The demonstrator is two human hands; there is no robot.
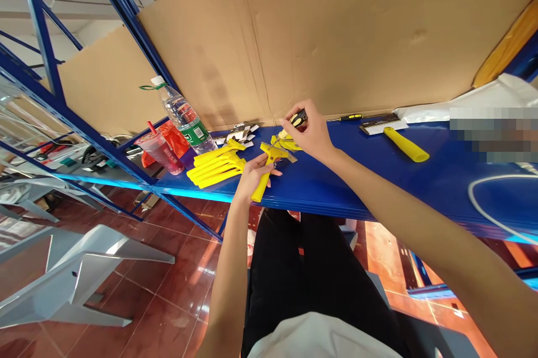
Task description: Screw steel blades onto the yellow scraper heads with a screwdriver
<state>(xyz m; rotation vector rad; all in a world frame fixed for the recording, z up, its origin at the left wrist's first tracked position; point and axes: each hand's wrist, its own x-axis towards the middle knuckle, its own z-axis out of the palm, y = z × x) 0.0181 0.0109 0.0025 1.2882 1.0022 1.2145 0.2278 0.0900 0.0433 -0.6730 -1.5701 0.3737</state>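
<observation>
My left hand (251, 176) is closed around a yellow scraper (261, 186), with its head pointing away from me and a thin metal blade edge showing at its right. In my right hand (314, 133) is a screwdriver (298, 118) with a black and yellow handle, its shaft slanting down to the scraper's head. Whether the tip sits on a screw is too small to tell. Just beyond, partly behind my right hand, lie more yellow pieces (291, 144). Several yellow scraper handles (218, 170) are piled left of my left hand.
A water bottle (195, 133) and a red drink cup (167, 157) stand on the blue shelf (336, 190) at left. Packaged blades (383, 124), another yellow handle (406, 145) and a white cable (474, 195) lie at right. Cardboard (336, 38) stands behind.
</observation>
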